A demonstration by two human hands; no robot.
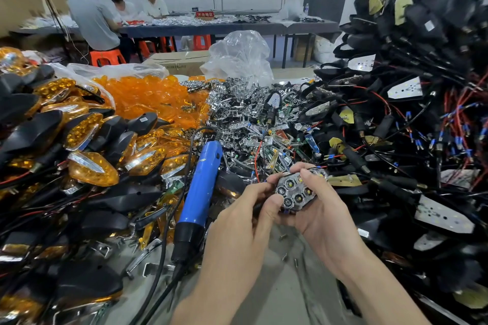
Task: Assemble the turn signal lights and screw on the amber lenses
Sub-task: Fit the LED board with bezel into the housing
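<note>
Right of the blue electric screwdriver (198, 192), which lies on the table (277, 285), both hands hold one turn signal unit. The left hand (248, 203) pinches its near-left edge between thumb and fingertips. The right hand (319, 208) curls round its right side, thumb across the top. The chrome reflector (294, 190) faces up, honeycomb cells showing. A black housing seems to sit under it, mostly hidden.

The step looks like seating the reflector in the housing. It is best pressed evenly round the edge until flush, keeping the red wire (256, 163) out of the seam, before a lens goes on. Loose screws (284, 237) lie right of the screwdriver's lower end, within reach.

Up and left of the screwdriver, a clear plastic bag (118, 70) lies open, full of amber lenses (148, 95). Beyond the screwdriver and to its right stands a second crumpled clear bag (240, 55); what it holds cannot be told.
</note>
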